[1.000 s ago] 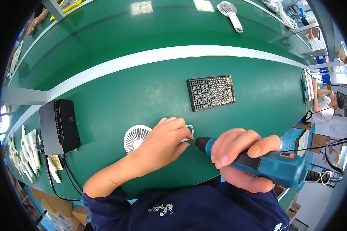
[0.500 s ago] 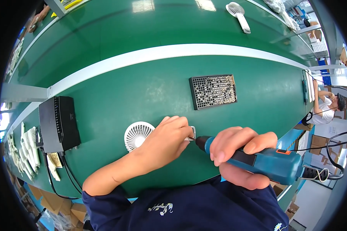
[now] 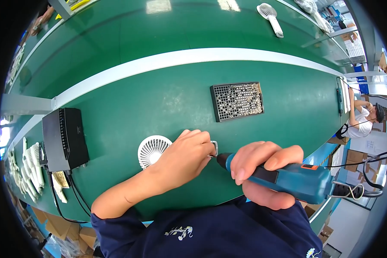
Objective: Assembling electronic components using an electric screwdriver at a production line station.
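My left hand (image 3: 189, 152) is closed around the handle of a white handheld fan (image 3: 152, 150), holding it on the green work surface. The fan's round slatted head shows to the left of my wrist, and the end of its handle sticks out past my fingers; the rest is covered by my hand. A blue electric screwdriver (image 3: 307, 182) lies in the grip of my right hand (image 3: 262, 172). Its dark tip points left at the end of the fan's handle. Whether the bit sits in a screw I cannot tell.
A black tray of small screws (image 3: 238, 101) lies beyond my hands. At left stand a black box (image 3: 66, 137) with cables and a pile of white fan parts (image 3: 32, 165). Past a pale rail (image 3: 193, 56), another fan (image 3: 271, 19) lies on green. A person (image 3: 361, 122) sits at far right.
My right hand and the screwdriver have shifted slightly left, toward the fan's handle. The fan beyond the rail has moved a little to the right. My left hand stays in place.
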Available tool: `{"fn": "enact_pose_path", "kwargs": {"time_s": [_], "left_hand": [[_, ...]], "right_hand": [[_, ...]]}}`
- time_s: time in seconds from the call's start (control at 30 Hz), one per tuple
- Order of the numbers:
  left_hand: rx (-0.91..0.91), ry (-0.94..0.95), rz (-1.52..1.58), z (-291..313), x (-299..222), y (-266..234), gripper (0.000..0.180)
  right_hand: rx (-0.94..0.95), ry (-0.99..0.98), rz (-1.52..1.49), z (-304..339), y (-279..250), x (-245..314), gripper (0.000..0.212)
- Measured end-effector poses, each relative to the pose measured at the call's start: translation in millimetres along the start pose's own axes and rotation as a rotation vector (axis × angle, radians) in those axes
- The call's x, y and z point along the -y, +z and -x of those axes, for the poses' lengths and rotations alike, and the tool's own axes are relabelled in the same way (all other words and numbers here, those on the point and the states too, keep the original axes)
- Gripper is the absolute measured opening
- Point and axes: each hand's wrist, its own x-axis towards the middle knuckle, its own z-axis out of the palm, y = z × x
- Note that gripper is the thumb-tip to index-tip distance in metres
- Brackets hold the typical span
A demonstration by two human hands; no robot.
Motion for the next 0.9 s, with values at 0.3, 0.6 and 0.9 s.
{"fn": "enact_pose_path", "kwargs": {"time_s": [0.3, 0.6, 0.9], "left_hand": [[-0.023, -0.100, -0.403, 5, -12, -9, 0.037], [0.020, -0.137, -0.370, 11, -6, -6, 0.036], [0.021, -0.138, -0.368, 10, -5, -7, 0.036]], "right_hand": [[0.173, -0.025, 0.109, 0, -2, 2, 0.061], [0.163, -0.037, 0.139, 7, 3, 0, 0.061], [-0.144, 0.082, 0.022, -2, -17, 32, 0.057]]}}
